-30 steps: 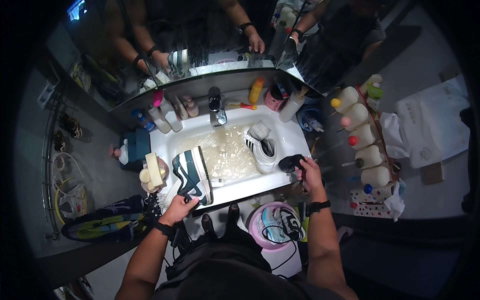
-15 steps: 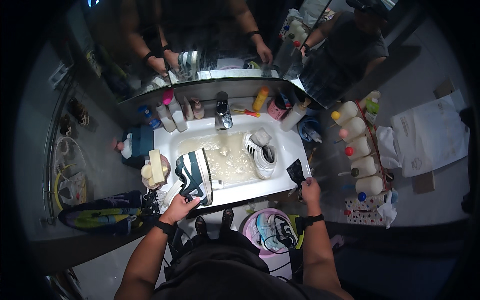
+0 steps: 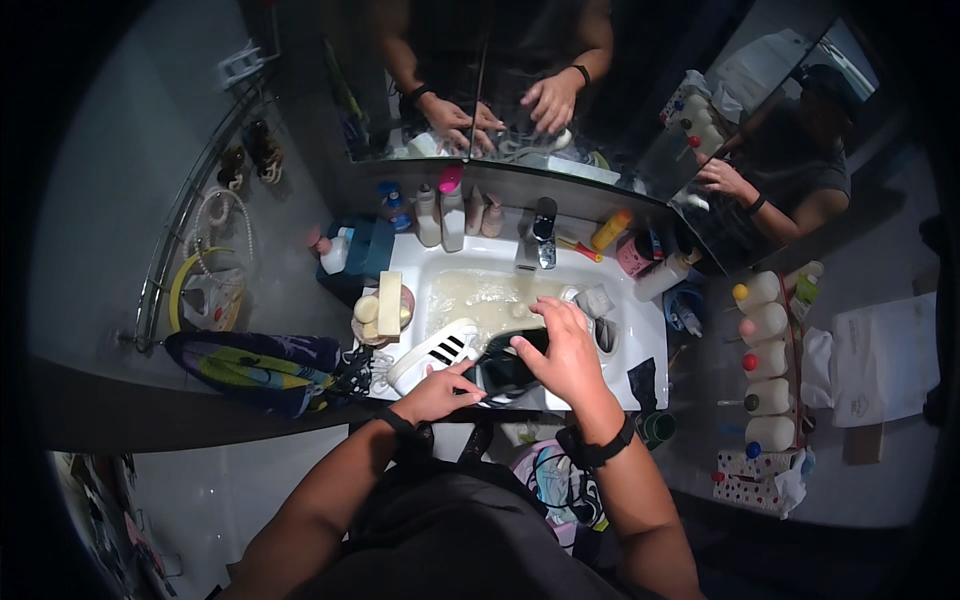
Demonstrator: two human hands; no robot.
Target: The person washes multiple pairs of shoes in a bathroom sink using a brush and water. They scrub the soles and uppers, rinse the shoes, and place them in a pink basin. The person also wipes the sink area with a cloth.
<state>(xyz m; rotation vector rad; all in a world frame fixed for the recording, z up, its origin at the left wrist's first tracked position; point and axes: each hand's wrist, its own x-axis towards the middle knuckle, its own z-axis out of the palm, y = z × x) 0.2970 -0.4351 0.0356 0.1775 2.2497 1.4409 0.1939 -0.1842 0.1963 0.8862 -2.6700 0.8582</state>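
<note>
A dark green and white sneaker (image 3: 508, 364) is tipped at the near edge of the sink (image 3: 402, 255), its dark opening facing me. At its near left side, my left hand (image 3: 438, 393) has its fingers closed on the shoe's edge. My right hand (image 3: 566, 350) is over the sneaker's right side with thumb and fingers apart; whether it presses on the shoe is unclear. Left of the green sneaker lies a white sneaker with black stripes (image 3: 440, 352). Another white shoe (image 3: 604, 332) stands at the sink's right side, a pale packet or sponge (image 3: 594, 301) by it. Cloudy water (image 3: 480, 298) fills the basin.
A black cloth (image 3: 646, 384) hangs over the right rim. Soap bars (image 3: 390, 305) sit at the left rim. Bottles (image 3: 452, 215) and a faucet (image 3: 544, 235) line the back. Below, a tub holds shoes (image 3: 556, 480). Pump bottles (image 3: 768, 345) stand at right.
My right hand has left the black cloth at the right rim and come to the green sneaker. The sneaker has tipped, its opening now facing me. The whole view has shifted.
</note>
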